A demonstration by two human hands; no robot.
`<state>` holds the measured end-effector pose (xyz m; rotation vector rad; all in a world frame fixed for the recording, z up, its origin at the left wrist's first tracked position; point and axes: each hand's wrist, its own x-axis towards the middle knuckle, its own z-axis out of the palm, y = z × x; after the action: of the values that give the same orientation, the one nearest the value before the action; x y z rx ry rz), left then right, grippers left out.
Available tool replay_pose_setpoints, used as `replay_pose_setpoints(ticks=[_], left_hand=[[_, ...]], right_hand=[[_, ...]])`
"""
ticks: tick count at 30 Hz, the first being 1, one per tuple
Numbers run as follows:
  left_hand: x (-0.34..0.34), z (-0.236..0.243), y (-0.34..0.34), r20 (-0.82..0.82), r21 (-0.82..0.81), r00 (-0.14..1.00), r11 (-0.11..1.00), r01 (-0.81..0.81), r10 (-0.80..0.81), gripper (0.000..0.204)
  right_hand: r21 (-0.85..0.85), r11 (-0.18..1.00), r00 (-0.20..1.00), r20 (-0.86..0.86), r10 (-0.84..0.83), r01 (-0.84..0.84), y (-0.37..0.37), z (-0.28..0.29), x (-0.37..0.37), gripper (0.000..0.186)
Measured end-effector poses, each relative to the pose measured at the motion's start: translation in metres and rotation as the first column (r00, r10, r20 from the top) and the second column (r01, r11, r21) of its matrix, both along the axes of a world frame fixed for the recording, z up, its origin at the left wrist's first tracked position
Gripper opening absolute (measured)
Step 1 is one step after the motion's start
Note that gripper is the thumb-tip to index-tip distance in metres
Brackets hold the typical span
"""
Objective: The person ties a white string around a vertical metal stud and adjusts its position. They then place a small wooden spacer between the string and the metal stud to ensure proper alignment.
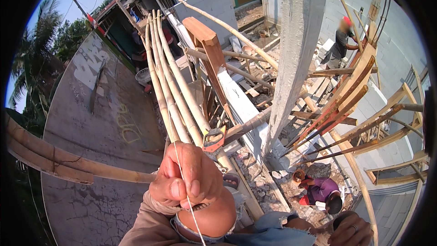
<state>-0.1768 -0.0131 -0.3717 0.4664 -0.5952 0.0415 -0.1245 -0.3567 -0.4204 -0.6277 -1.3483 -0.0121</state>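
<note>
My left hand (185, 175) is closed in a pinch on a thin pale string (195, 221), which runs up past the fingers and down toward my lap. Behind it, a handsaw with a red, black and yellow handle (214, 140) rests by the bamboo poles (175, 95). At the lower right edge, my right hand (350, 231) is curled, a ring on one finger. Something dark shows beside its fingers, too cut off to name. Between the hands lie my bent knee (209, 218) and torn jeans (268, 228).
A rough concrete column (298, 50) rises ahead beside a white block wall (236, 92). Far below, one person in purple (323, 192) crouches in rubble near a bucket (298, 176). Another person in a red cap (339, 43) works at timber. Bent boards (350, 95) stick up at right.
</note>
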Motion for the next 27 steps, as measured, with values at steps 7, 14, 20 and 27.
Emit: replay_pose_setpoints(ticks=[7, 14, 20, 27], left_hand=[[0.001, 0.002, -0.007, 0.127, 0.018, 0.992, 1.0, -0.004, 0.002, 0.01], [0.001, 0.003, -0.01, 0.095, -0.01, 0.993, 0.997, -0.071, 0.072, 0.014], [0.002, 0.003, -0.01, 0.108, 0.007, 0.993, 0.999, 0.044, -0.045, 0.016], [0.01, 0.005, -0.019, 0.236, 0.009, 0.963, 0.991, 0.132, -0.13, 0.02]], right_hand=[[-0.091, 0.992, 0.992, 0.08, 0.099, -0.092, -0.014, -0.006, 0.007, 0.039], [-0.036, 0.997, 0.997, 0.0, 0.074, -0.074, -0.015, -0.007, -0.002, 0.039], [0.018, 0.998, 0.998, 0.021, 0.056, -0.057, -0.006, -0.01, -0.002, 0.037], [-0.117, 0.983, 0.99, -0.002, 0.144, -0.143, -0.004, 0.0, 0.007, 0.04]])
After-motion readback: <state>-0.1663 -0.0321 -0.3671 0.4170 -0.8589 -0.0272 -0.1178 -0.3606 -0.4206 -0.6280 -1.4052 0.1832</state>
